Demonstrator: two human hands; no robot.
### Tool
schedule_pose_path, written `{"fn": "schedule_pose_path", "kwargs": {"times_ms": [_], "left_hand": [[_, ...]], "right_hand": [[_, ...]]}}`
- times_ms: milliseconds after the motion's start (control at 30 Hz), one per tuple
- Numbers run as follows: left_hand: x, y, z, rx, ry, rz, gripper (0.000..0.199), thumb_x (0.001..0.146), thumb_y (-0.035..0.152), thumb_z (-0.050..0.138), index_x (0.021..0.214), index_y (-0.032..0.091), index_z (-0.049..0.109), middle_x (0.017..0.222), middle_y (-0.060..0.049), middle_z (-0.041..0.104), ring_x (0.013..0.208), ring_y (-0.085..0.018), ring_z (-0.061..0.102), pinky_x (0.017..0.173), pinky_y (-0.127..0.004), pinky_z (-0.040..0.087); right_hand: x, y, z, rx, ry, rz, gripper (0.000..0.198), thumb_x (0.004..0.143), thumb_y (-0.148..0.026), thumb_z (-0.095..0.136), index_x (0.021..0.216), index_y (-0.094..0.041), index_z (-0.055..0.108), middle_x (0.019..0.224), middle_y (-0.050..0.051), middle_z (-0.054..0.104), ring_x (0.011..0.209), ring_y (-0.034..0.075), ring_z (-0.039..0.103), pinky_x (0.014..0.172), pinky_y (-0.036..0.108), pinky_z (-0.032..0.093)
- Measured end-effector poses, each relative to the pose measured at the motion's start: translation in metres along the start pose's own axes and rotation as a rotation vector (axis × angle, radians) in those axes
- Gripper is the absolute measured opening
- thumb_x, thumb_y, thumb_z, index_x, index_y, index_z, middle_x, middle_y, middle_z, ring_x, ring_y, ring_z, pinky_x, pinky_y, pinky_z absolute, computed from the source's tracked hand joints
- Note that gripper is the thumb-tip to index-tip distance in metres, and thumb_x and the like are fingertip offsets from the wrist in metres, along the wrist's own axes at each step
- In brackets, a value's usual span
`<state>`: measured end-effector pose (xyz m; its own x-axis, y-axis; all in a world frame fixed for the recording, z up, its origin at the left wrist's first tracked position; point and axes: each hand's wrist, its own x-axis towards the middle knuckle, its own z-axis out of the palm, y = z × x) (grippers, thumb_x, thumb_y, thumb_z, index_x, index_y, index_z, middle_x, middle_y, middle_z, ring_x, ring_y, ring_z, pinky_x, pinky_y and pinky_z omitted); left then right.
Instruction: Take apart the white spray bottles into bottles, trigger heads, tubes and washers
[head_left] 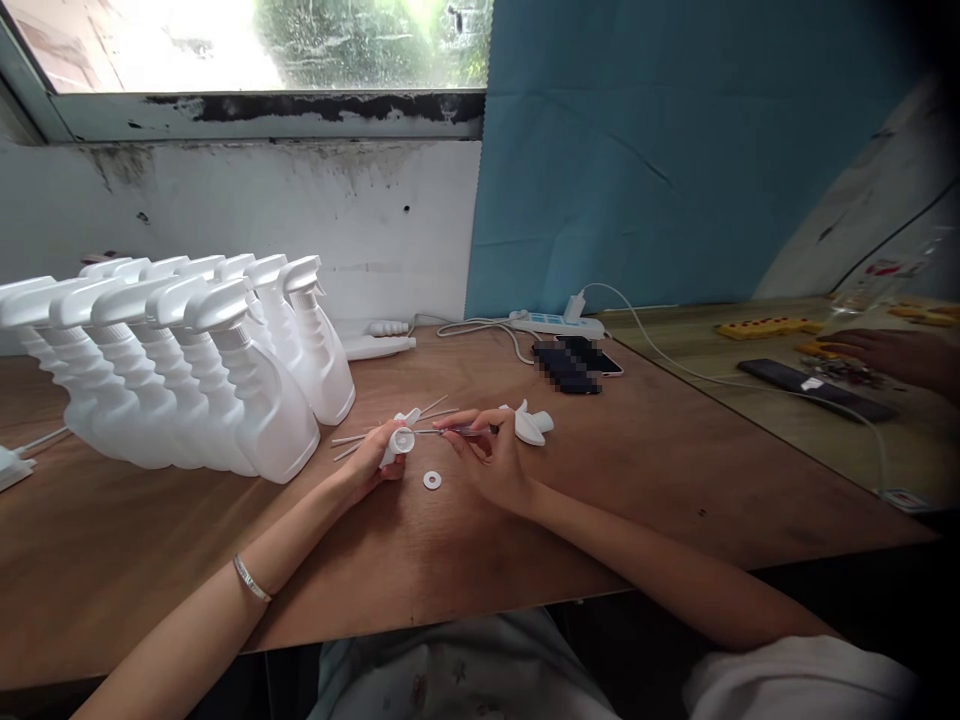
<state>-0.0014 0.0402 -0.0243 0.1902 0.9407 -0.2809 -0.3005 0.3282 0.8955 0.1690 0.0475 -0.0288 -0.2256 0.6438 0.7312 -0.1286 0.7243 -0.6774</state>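
My left hand is closed round a white spray bottle head, its round open end turned toward me. In my right hand is a small screwdriver with a see-through handle, held nearly level. Its thin metal shaft points left and its tip reaches the rim of the spray head; whether it goes inside I cannot tell. Below them a flat white washer lies on the wooden table. Several thin white tubes lie behind my left hand. Another spray head rests just beyond my right hand.
Several white spray bottles stand in rows at the left. Behind are a power strip with a white cable and two phones. On the adjoining table at right, another person's hand is by yellow pieces and a dark phone.
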Motion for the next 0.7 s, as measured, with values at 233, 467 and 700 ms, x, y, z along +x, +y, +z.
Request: {"fn": "schedule_pose_path", "kwargs": {"times_ms": [233,467,700], "left_hand": [[0.001,0.002,-0.005,-0.019,-0.104,-0.113,0.028,0.079,0.039,0.044,0.065,0.016,0.043,0.038,0.006,0.037,0.026,-0.002,0.022,0.031,-0.014,0.013],[0.003,-0.001,-0.006,0.183,-0.015,-0.035,0.026,0.073,0.041,0.049,0.068,0.017,0.043,0.040,0.005,0.039,0.027,-0.004,0.025,0.029,-0.014,0.012],[0.002,-0.001,-0.004,0.352,-0.020,-0.001,0.026,0.076,0.042,0.047,0.067,0.018,0.043,0.040,0.005,0.040,0.027,-0.005,0.024,0.030,-0.017,0.010]], "right_hand": [[0.008,-0.006,0.000,0.284,0.060,0.160,0.031,0.081,-0.021,0.057,0.084,-0.025,0.027,0.084,-0.003,0.061,0.082,0.013,0.063,0.074,0.036,0.055],[0.011,-0.005,-0.005,0.334,0.013,0.219,0.033,0.079,-0.024,0.060,0.083,-0.024,0.027,0.082,-0.004,0.062,0.082,0.013,0.064,0.075,0.037,0.055],[0.018,0.002,-0.013,0.389,0.012,0.443,0.040,0.072,-0.030,0.066,0.083,-0.024,0.028,0.076,-0.004,0.062,0.073,0.015,0.066,0.073,0.040,0.057]]}}
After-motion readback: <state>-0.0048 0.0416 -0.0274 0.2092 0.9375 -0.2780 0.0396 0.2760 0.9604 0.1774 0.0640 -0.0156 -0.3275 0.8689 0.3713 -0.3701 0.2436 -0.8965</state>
